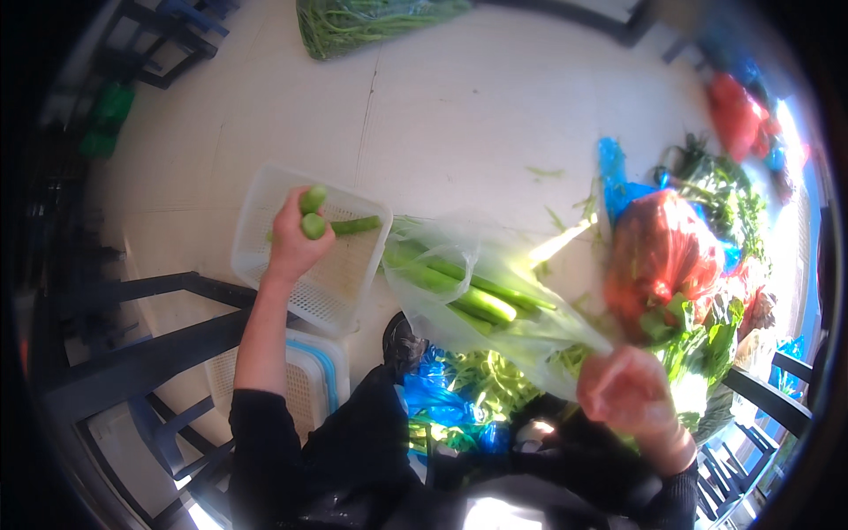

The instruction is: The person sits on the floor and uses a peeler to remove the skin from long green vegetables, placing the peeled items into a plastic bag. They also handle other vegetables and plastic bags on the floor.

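Observation:
My left hand is closed around green, elongated vegetables, perhaps gourds, with two rounded ends showing above the fist. It is over a white perforated plastic basket. Another long green vegetable extends behind the hand across the basket; the hand hides part of it. To the right, my right hand grips the gathered edge of a translucent plastic bag, pulling it taut. Several long green vegetables lie inside the bag, which rests beside the basket.
Red plastic bags and leafy greens crowd the right side. Cut greens and blue plastic lie by my feet. A bag of long green vegetables is at the far side. Stacked baskets and dark chair frames stand left.

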`<state>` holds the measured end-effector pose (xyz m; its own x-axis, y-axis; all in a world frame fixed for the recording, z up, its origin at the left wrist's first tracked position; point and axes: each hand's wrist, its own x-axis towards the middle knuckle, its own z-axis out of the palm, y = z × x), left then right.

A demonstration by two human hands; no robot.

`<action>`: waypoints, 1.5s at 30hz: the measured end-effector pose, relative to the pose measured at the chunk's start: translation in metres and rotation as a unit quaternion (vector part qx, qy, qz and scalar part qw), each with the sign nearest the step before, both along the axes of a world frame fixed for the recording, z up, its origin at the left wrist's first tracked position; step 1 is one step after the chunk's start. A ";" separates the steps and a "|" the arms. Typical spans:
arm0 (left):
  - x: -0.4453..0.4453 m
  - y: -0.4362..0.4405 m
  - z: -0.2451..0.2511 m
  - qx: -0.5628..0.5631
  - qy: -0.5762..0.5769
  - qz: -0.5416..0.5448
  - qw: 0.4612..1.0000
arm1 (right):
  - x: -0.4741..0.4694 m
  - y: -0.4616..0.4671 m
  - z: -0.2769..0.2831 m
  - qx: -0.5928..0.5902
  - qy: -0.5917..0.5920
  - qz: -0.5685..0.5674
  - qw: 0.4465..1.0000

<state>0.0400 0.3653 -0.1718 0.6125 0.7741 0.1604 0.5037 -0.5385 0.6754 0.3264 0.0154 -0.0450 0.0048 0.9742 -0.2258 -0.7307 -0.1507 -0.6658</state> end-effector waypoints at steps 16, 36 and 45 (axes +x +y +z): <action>0.118 -0.128 0.060 -0.394 -0.355 -0.107 0.841 | -0.002 -0.020 0.004 -0.002 0.009 0.061 0.998; 0.099 -0.038 0.002 -0.483 -0.298 -0.147 0.810 | -0.004 -0.011 0.006 -0.031 0.027 0.037 0.998; 0.017 0.035 -0.170 0.084 0.048 0.092 0.991 | -0.004 0.003 0.005 -0.021 0.001 0.026 0.999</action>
<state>0.0567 0.4000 -0.3418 0.4822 0.8416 0.2433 0.6618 -0.5319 0.5283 0.3227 0.0180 -0.0398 -0.0458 0.9630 -0.2655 -0.7224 -0.2155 -0.6570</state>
